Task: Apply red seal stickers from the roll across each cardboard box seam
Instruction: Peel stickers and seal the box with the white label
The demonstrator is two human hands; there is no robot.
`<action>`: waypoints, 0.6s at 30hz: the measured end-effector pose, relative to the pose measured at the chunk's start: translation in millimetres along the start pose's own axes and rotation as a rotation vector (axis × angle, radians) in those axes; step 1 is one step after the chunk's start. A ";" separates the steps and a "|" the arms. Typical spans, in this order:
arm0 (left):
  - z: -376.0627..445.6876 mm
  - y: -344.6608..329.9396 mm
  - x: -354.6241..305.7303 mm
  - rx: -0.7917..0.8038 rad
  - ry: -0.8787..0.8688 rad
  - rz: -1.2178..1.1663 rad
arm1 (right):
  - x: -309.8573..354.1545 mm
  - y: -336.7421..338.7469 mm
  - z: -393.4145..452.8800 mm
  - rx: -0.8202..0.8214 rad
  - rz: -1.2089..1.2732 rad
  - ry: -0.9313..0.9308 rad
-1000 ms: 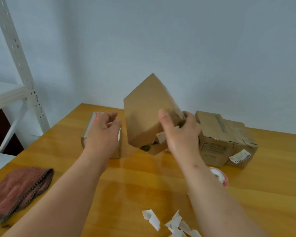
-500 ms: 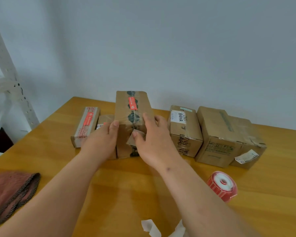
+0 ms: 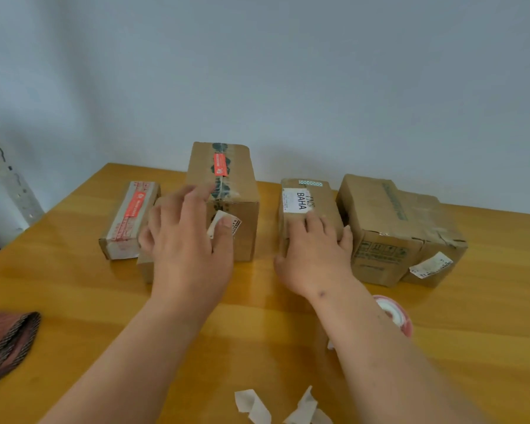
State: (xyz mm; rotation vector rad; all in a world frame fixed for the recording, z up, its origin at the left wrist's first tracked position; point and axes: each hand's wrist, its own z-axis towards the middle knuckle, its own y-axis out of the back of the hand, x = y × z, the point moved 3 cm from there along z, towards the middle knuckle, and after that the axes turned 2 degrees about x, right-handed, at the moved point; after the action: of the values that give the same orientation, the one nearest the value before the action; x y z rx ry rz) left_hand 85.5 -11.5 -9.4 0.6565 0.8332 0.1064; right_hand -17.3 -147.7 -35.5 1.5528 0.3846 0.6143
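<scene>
On the counter (image 3: pixel 74 286), the tall box (image 3: pixel 227 191) stood against the wall. Left of it lay the flat box (image 3: pixel 129 218); right of it, the labelled box (image 3: pixel 311 203), then two more. The sticker roll (image 3: pixel 395 313) lay right and nearer; a cloth (image 3: pixel 6 341) far left.

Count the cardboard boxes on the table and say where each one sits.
6, possibly more hidden. Far-left flat box; small box under the left hand; tall box at centre; labelled box under the right hand; large box; rightmost box against it.
</scene>
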 end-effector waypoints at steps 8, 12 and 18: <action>-42.9 -10.9 -12.4 0.260 0.024 -0.189 | 2.5 17.9 -64.9 -0.072 0.012 0.092; -65.0 -16.3 -15.3 0.372 0.133 -0.280 | -0.9 19.7 -92.0 -0.152 0.028 0.098; -84.1 -9.5 -22.2 0.348 0.069 -0.238 | -8.4 16.5 -117.0 -0.220 0.047 0.136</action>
State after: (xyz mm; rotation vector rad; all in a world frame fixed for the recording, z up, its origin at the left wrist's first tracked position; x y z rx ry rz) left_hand 8.7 15.5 -41.5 0.8771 1.0016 -0.2380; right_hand -95.4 -59.9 -20.9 1.3171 0.3703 0.7751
